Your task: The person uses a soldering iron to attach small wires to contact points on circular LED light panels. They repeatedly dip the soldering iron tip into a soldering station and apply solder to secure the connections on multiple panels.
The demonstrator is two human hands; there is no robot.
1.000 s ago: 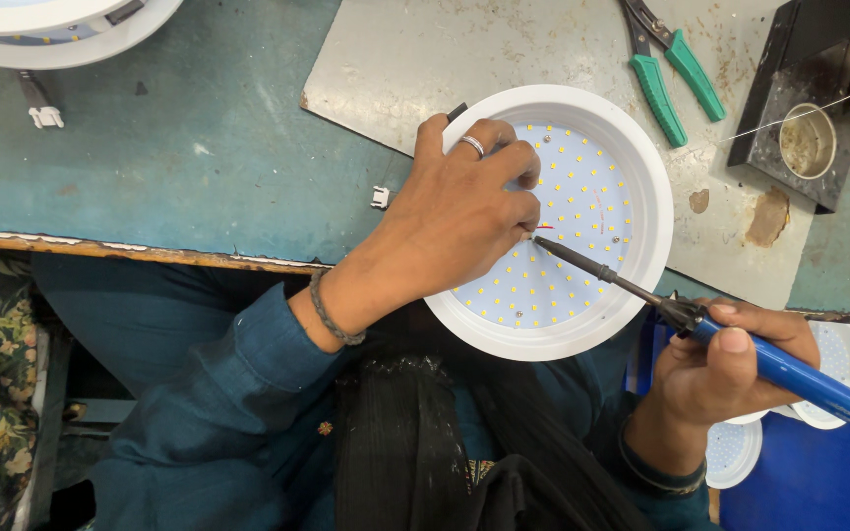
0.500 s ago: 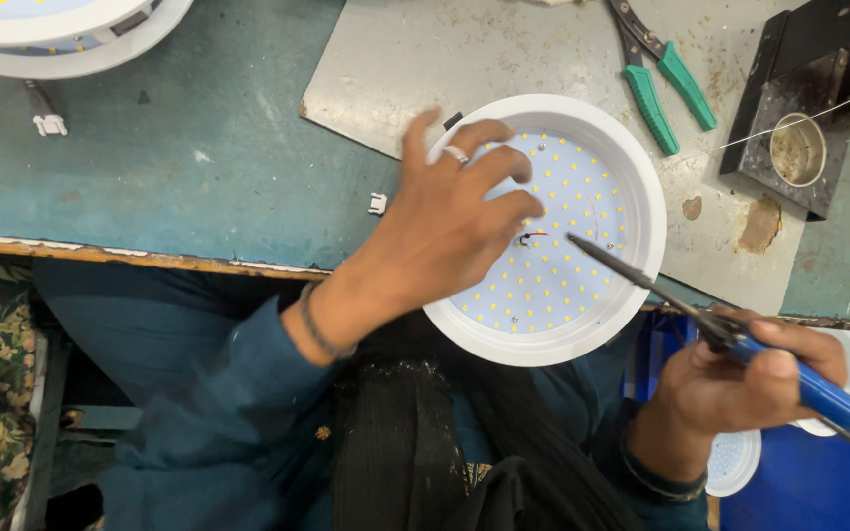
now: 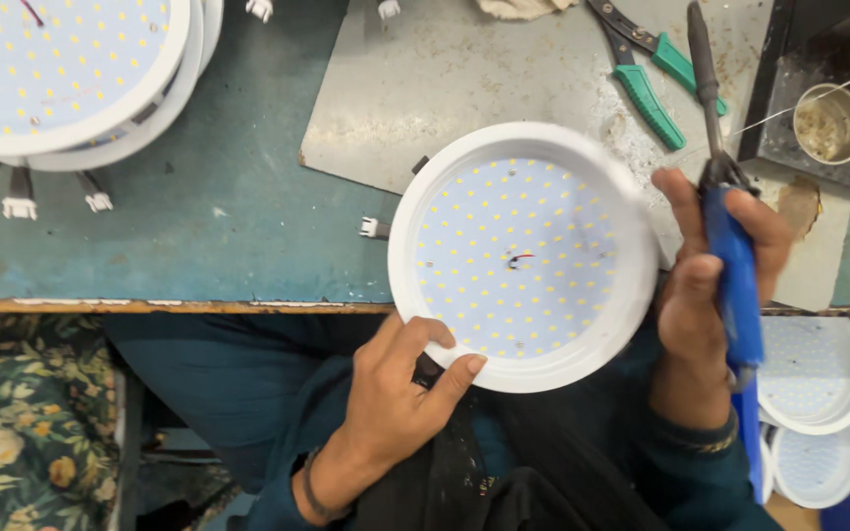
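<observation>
- The round white LED panel light (image 3: 525, 258) lies face up at the centre of the frame, half on the grey metal sheet (image 3: 464, 88) and overhanging the front edge of the teal counter (image 3: 199, 226).
- The left hand (image 3: 400, 393), lower centre, pinches the light's near rim between thumb and fingers.
- The right hand (image 3: 705, 295), at the right, is closed around the blue handle of a soldering iron (image 3: 725, 197), tip pointing to the top of the frame, clear of the board.
- Short red and dark wire ends (image 3: 519, 259) stick up at the board's middle.
- To do this well, I judge: keep the rim pinned so the light cannot tip off the edge, and bring the hot tip only onto the wire ends, away from the LEDs and plastic rim.
- Green-handled pliers (image 3: 646, 74) and a small tin (image 3: 830, 123) sit upper right; more lights (image 3: 61, 79) stack upper left.
</observation>
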